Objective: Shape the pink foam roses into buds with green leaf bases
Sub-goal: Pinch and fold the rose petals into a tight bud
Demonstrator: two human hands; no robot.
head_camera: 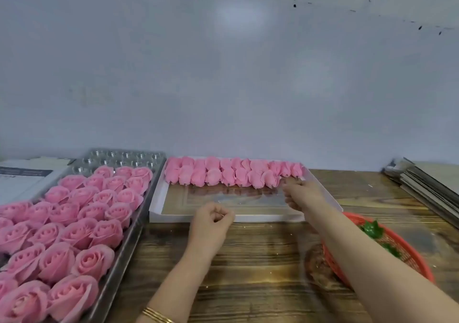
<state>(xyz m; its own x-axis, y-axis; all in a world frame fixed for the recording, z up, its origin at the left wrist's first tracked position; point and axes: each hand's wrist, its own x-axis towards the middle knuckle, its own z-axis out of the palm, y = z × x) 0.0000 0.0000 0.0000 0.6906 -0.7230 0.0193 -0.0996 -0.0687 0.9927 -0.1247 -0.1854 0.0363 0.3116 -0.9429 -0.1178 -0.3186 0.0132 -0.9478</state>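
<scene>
We see the buds [233, 173] in two close rows along the far wall of a white box [156, 198]. Their bases point toward us, but these are too small and dark to tell whether they are green.

The right hand [301, 194] reaches into the box at the right end of the rows. Its fingers are bent down just beside the last bud. It is blurred, so we cannot tell whether it grips the bud or only touches it. The left hand [213, 219] sits over the box's near rim, curled into a loose fist, and nothing shows in it. Gold bangles [156, 315] ring that wrist, partly cut off by the bottom edge.

The box floor is glossy, and glare hides its print.

To the left, open roses [74, 220] fill a metal tray [131, 244], which runs off the left and bottom edges. An empty clear mould [124, 158] shows behind them.

On the right, the forearm hides much of a red basket [412, 258]. Only a few green leaves [371, 229] peek out of it.

Everything rests on a wooden table [260, 260]. Stacked boards [427, 186] at the far right and a printed sheet [24, 176] at the far left are both cropped, and the print is unreadable.
</scene>
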